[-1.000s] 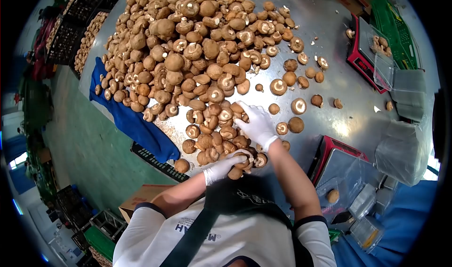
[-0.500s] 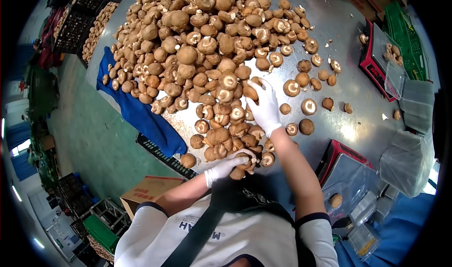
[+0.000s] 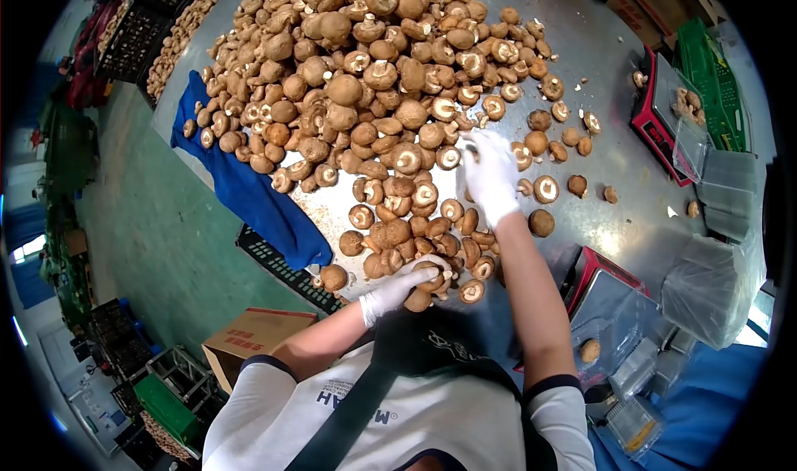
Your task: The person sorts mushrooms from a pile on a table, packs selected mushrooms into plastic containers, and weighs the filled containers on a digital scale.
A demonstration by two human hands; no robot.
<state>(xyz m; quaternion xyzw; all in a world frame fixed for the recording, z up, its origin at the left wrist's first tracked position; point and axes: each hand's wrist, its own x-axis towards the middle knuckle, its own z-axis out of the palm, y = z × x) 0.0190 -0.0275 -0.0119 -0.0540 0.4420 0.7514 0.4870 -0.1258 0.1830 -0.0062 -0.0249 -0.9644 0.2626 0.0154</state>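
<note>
The left hand [image 3: 388, 295], in a white glove, is near the body, and its fingers are curled around a few brown shiitake mushrooms [image 3: 429, 283] at the near edge of the metal table [image 3: 610, 205]. They look light and a bit springy, with caps that could dent or tear and stems that could snap if squeezed hard. The best hold looks like soft fingers around the sides of the cap. The dry skin should not slip much in a glove. Just past that hand lies a loose bunch [image 3: 392, 234], some caps up and some with pale undersides up. Farther on, the right hand [image 3: 493, 176] is bent at the side of the big pile [image 3: 343, 90]; I cannot tell if its fingers hold a mushroom. Low on the right, a clear plastic box [image 3: 635, 425] has something yellow in it. On the left, a cardboard box [image 3: 257, 336] sits below the table, and I cannot see inside it. Clear plastic trays [image 3: 729, 190] are stacked at the right edge. Beyond, a clear tray on the far red scale [image 3: 650, 130] has a few mushrooms, next to a green crate [image 3: 707, 71]. Far left, black crates [image 3: 135, 37] hold many more.
</note>
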